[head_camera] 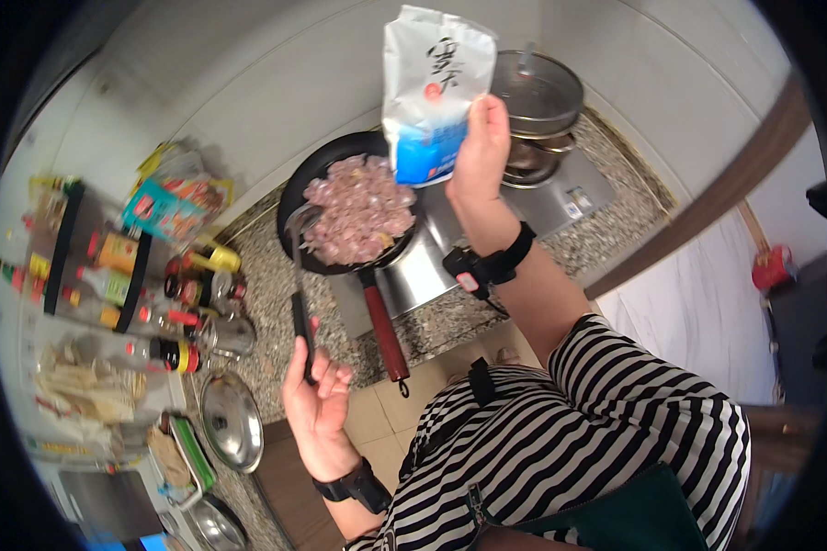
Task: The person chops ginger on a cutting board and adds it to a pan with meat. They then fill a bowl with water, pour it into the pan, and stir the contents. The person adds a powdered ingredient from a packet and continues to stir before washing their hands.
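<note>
My right hand (482, 148) grips a white and blue plastic packet (437, 96) by its lower right side and holds it up, over the right rim of a black frying pan (296, 169). Pieces of raw-looking pale pink meat (362, 206) fill much of the pan, which has a red handle (386, 334). My left hand (320, 399) holds the black handle of a metal ladle (298, 255), with some fingers loosely curled. The ladle's head rests in the pan at the left edge of the meat.
Right of the pan stands a metal pot with a glass lid (537, 93) on the steel stove (586, 196). Sauce bottles (179, 317) and a spice rack (100, 255) stand at left, near a teal food bag (165, 210). A metal bowl (231, 423) lies lower left.
</note>
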Motion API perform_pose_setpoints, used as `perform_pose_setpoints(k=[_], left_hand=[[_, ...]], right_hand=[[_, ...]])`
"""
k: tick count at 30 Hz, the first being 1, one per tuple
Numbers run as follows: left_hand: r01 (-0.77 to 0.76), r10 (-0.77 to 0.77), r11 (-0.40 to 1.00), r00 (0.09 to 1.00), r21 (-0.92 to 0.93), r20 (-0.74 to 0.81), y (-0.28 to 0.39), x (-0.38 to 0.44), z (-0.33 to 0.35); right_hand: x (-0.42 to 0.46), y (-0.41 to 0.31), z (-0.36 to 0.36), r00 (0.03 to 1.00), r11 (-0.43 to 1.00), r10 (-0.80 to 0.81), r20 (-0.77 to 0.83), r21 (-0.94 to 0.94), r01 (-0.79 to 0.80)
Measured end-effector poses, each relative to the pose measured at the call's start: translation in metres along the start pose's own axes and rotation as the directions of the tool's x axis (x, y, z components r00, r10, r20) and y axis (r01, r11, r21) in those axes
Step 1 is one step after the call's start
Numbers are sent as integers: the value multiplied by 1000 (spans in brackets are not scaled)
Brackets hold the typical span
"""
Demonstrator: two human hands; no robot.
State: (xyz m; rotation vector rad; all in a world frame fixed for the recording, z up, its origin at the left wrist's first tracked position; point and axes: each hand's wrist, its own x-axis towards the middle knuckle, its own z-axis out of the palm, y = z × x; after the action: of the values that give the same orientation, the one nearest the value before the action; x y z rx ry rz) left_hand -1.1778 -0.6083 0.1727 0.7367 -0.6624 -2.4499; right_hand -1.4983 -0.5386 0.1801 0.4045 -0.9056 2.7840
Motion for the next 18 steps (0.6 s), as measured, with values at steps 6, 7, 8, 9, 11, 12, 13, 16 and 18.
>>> perform_pose_setpoints(k=[6, 7, 8, 9, 11, 12, 13, 16, 18], left_hand=[[7, -8, 1000, 997, 18, 71, 4, -3, -17], [10, -11, 1000, 995, 9, 101, 5, -1, -21], [11, -12, 1000, 998, 11, 68, 4, 0, -26], [8, -8, 1000, 999, 10, 41, 2, 2, -21], [-12, 12, 999, 1000, 34, 21, -4, 4, -13], [-29, 29, 999, 1000, 46, 6, -5, 3, -10], [-44, 44, 998, 999, 55, -7, -8, 4, -7], [-38, 41, 995, 999, 88, -26, -10, 6, -2], [-24, 27, 995, 999, 98, -23, -12, 7, 2]], right_hand=[[-15, -49, -76, 995, 995, 97, 26, 3, -97], [-17, -66, -93, 991, 990, 136, 1, -24, -136], [-19, -84, -119, 981, 964, 177, -77, -186, -189], [-14, -97, -149, 981, 957, 124, -146, -242, -157], [-8, -128, -199, 967, 937, 28, -254, -331, -114], [1, -137, -221, 938, 916, -56, -342, -392, -88], [13, -144, -247, 908, 906, -116, -402, -418, -69], [63, -152, -304, 872, 753, -355, -336, -656, 54], [108, -146, -336, 864, 721, -409, -295, -685, 108]])
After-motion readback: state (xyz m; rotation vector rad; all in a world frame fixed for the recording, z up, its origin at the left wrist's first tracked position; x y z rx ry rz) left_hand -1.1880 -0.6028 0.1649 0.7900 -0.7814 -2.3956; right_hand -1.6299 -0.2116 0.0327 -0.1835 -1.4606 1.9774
